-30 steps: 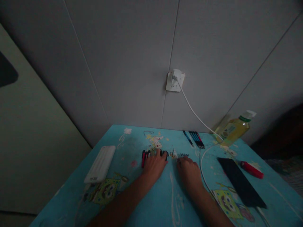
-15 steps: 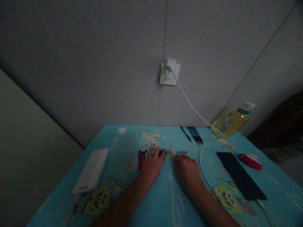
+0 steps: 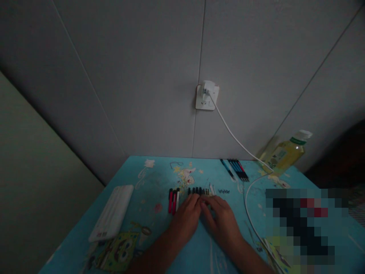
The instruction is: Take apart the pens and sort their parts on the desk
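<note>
My left hand (image 3: 186, 214) and my right hand (image 3: 221, 214) meet over the middle of the table, fingertips bent together. Whatever may be between them is hidden or too small to make out. Just beyond the fingers lies a row of short black pen parts (image 3: 195, 190), with tiny brass-coloured pieces (image 3: 207, 191) beside it. Slim white pieces (image 3: 212, 189) and small dark coil-like pieces (image 3: 224, 191) follow to the right. Left of my left hand are red and white pen barrels (image 3: 174, 201) with dark ends.
Several blue and red pens (image 3: 238, 170) lie at the back, near a bottle of yellow liquid (image 3: 286, 154). A white cable (image 3: 247, 190) runs from the wall charger (image 3: 208, 89) across the right side. A white power bank (image 3: 112, 213) lies at left; a blurred-out patch covers the right.
My right hand has moved left, away from the white pieces, to meet my left hand. My left hand has drawn slightly back from the black parts. The view has shifted a little.
</note>
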`<state>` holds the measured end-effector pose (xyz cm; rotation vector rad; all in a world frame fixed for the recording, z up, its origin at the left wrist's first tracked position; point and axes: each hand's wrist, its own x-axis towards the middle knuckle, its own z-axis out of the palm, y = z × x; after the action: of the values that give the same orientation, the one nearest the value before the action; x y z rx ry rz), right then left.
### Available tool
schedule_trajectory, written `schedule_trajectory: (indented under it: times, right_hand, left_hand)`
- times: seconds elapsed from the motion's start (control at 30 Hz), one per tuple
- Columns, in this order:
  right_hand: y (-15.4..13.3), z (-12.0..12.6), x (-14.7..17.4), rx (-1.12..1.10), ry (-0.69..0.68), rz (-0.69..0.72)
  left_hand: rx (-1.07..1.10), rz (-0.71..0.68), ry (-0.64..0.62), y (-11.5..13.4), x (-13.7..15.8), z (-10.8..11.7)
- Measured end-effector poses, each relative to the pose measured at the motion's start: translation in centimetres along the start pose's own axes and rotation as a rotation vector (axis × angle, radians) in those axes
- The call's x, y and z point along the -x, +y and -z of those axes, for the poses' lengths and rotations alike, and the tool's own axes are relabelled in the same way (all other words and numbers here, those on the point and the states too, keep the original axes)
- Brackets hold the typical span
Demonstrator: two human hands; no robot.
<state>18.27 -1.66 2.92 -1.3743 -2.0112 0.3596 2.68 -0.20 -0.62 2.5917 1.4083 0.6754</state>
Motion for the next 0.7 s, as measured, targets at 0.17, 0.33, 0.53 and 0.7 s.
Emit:
schedule_trajectory:
  times: [0.17, 0.33, 0.53, 0.7]
  right_hand:
    - [0.1, -0.5, -0.1, -0.307, 0.026, -0.072]
    - [1.3, -0.4, -0.7, -0.507, 0.097, -0.247]
    - [1.2, -2.0, -0.6, -0.76, -0.066, -0.383]
    - [0.1, -3.4, -0.1, -0.998, -0.237, -0.39]
  left_hand:
    - [0.023, -0.001, 0.017, -0.4, -0.4, 1.1]
    - [0.372, 0.166, 0.168, -1.5, -0.6, 2.6]
    - [0.863, 0.381, 0.268, -2.4, -0.6, 2.8]
    - [0.988, 0.415, 0.353, -2.0, -0.4, 2.7]
